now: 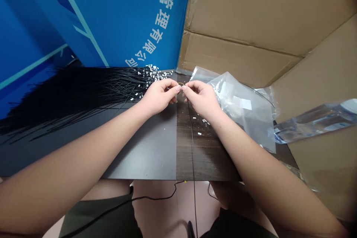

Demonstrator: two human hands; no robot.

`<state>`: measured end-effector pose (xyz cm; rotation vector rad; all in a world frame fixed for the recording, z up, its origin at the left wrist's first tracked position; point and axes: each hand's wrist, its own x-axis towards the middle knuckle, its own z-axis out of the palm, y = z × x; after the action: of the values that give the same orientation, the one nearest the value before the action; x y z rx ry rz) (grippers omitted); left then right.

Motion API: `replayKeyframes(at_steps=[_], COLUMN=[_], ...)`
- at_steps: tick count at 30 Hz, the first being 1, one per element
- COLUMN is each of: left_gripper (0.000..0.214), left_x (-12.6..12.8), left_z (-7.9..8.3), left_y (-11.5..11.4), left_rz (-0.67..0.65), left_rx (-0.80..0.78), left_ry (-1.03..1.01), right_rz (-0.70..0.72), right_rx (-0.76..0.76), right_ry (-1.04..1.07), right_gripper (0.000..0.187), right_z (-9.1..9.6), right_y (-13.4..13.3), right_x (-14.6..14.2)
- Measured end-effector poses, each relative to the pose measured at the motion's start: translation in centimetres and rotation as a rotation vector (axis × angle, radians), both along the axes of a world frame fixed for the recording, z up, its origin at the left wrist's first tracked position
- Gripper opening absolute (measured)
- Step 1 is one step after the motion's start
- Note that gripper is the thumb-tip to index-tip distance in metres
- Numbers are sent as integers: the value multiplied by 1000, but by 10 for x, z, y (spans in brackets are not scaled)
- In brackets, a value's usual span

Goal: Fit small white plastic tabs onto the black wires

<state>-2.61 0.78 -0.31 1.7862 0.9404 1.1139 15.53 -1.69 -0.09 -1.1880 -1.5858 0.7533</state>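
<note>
A thin yellowish wire (181,84) shows between our hands, just above the dark wood-grain table (209,156). Our left hand (158,96) and right hand (202,98) meet there, fingers (177,88) pinched together on it, apparently for fine control. A fan of thin black cables (83,96) with small white tips (150,74) lies leftward, tips toward our hands, seemingly for easy reach.

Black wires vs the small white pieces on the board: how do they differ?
The black wires are long and thin; the small white pieces are short and blocky. The wires form a dense fan beyond the left hand; the pieces are scattered, some at the wire ends, some by the right hand. Both lie on the dark tabletop.
</note>
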Motion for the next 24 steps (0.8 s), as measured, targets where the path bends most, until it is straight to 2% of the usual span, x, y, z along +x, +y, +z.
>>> replayKeyframes(at_steps=[13,24], left_gripper=[23,13], left_x=[1,4], left_z=[0,5], left_y=[-2,-5], left_rz=[29,13], left_rx=[31,-200], left_ry=[97,-181], right_rz=[-28,-23], right_rx=[-20,0], right_ry=[11,23], right_gripper=[17,19], right_z=[0,3], right_y=[-1,-1], right_x=[-3,-1])
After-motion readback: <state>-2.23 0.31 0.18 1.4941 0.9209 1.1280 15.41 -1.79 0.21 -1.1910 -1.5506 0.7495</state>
